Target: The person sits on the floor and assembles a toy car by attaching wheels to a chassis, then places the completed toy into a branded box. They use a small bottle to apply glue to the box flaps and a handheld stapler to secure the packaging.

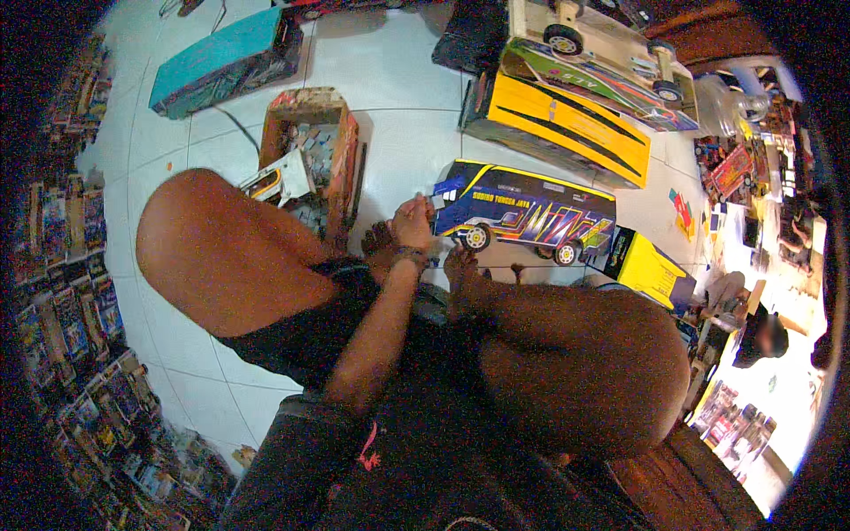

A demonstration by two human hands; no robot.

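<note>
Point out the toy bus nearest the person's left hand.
The blue bus: its front is right beside the left hand, while the black-striped yellow bus and green bus lie farther off.

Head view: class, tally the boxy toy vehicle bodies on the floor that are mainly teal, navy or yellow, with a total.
Teal: 1, the teal body
Navy: 1, the navy bus
Yellow: 2, the striped yellow body and smaller yellow body
Total: 4

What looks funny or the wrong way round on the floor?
The green toy bus at the upper right, beyond the yellow and black one. It looks turned over: its wheels and pale underside show, which a bus standing normally would hide.
</note>
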